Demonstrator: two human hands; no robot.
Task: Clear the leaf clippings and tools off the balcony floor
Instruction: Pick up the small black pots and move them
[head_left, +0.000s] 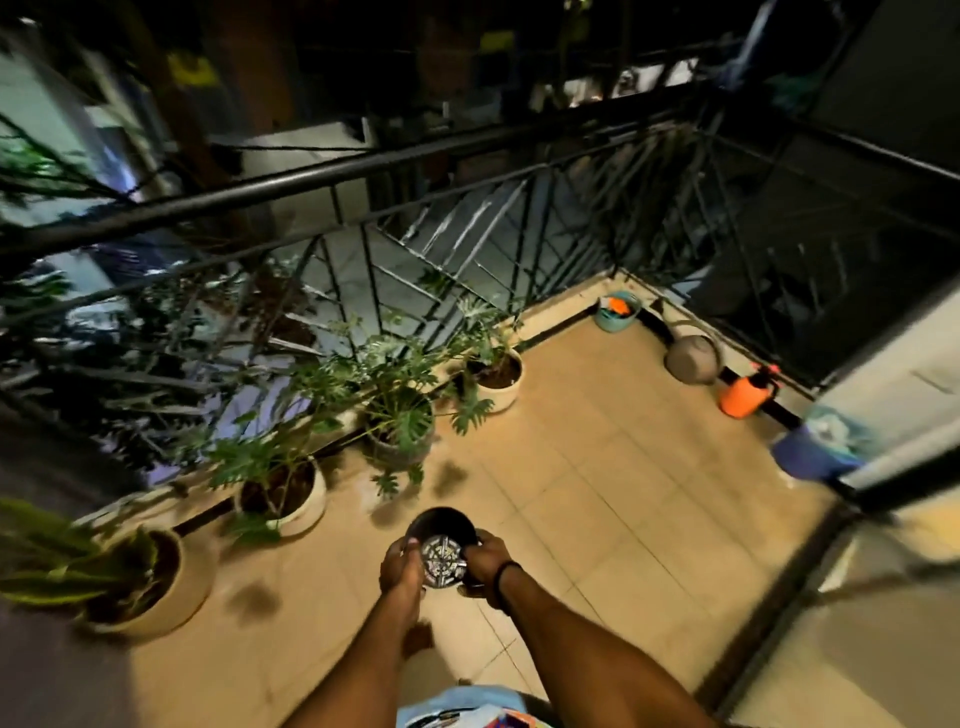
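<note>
I hold a small black plastic pot (441, 540) above the tiled balcony floor (597, 467), tipped so its slotted bottom shows inside. My left hand (400, 569) grips its left side and my right hand (485, 561) grips its right side; a dark band sits on that wrist. A teal bucket (615, 312) with orange tools in it stands in the far corner. An orange pump sprayer (745, 392) stands by the right railing. No loose leaf clippings are clearly visible on the tiles.
Several potted plants (400, 415) line the left railing (363, 166), with cream pots (498, 382) among them. A grey round pot (693, 358) lies near the sprayer. A blue bucket (810, 447) sits by the door frame on the right.
</note>
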